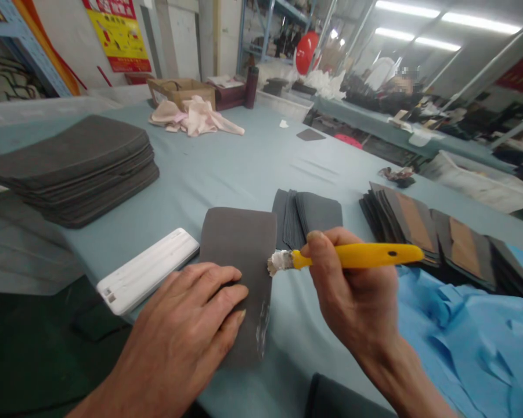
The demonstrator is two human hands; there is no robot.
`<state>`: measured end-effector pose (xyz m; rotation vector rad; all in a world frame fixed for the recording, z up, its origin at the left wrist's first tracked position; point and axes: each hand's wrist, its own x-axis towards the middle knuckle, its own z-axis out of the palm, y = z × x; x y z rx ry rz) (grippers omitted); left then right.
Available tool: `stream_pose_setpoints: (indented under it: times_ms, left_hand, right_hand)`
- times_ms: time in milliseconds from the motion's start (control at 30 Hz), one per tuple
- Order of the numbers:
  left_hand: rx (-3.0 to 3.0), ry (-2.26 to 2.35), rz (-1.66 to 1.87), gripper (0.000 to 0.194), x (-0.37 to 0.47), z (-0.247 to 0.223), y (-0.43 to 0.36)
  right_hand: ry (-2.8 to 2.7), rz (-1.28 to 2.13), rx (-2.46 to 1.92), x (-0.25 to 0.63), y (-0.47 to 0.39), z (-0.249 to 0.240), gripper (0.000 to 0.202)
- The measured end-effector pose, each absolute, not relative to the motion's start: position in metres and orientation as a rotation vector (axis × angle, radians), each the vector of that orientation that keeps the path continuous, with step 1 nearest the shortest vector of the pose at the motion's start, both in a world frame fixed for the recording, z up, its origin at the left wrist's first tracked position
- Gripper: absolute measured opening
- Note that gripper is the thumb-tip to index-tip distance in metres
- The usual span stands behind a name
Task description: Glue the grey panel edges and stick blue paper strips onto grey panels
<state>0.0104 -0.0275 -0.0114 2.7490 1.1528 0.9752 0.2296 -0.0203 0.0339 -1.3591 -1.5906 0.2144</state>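
A dark grey panel (239, 238) lies on the blue-green table, with streaks of white paste along its lower right edge. Flat on its left part rests my left hand (195, 313), fingers spread and holding nothing. My right hand (352, 284) grips a yellow-handled brush (374, 255); its white-coated bristles touch the panel's right edge. Just left of the panel is a long white plastic box (148, 270). Behind the brush sits a small fanned pile of grey pieces (317, 212).
A tall stack of dark panels (82, 162) stands at the left. On the right are rows of dark pieces with brown patches (418, 223) and crumpled blue sheeting (474, 342). Pink cloth (195, 116) and a cardboard box (180, 92) lie at the back. A person works far behind.
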Motion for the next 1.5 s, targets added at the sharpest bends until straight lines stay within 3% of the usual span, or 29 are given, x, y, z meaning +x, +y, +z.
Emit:
stream_pose_setpoints:
  times_ms: [600,1500]
  left_hand:
    - [2.839,1.143,0.808,0.032,0.01,-0.006,-0.024]
    - [2.733,1.224,0.829,0.029,0.014,-0.01,-0.028]
  right_hand:
    - [-1.473,-0.043,-1.34,0.242,0.052,0.026,0.034]
    - [-1.384,0.362,-1.356,0.232,0.027,0.033,0.039]
